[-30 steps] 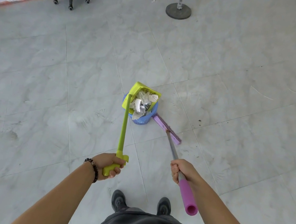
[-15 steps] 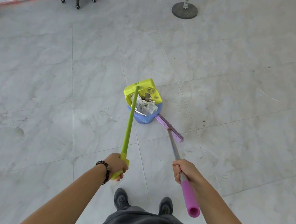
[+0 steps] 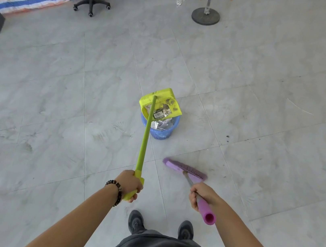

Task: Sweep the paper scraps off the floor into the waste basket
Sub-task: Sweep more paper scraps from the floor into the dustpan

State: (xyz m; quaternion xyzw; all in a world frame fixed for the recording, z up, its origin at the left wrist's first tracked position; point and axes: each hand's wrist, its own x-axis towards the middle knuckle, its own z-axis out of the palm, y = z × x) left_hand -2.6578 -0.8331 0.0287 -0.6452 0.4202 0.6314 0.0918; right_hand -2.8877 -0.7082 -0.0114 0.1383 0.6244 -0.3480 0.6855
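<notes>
Crumpled white paper scraps (image 3: 162, 124) lie in the round blue plastic waste basket (image 3: 162, 135), a few bits left on the lime-green plastic dustpan (image 3: 168, 100) tipped over its rim. Your left hand (image 3: 129, 185) grips the pan's long handle; your right hand (image 3: 202, 193) wraps the handle of the purple broom (image 3: 185, 169). You seem to be emptying: next, shake the pan clean over the basket.

Bright, even light on the floor (image 3: 54, 107); my shadows faint. Edges bow; 8 o'clock corner smeared.
</notes>
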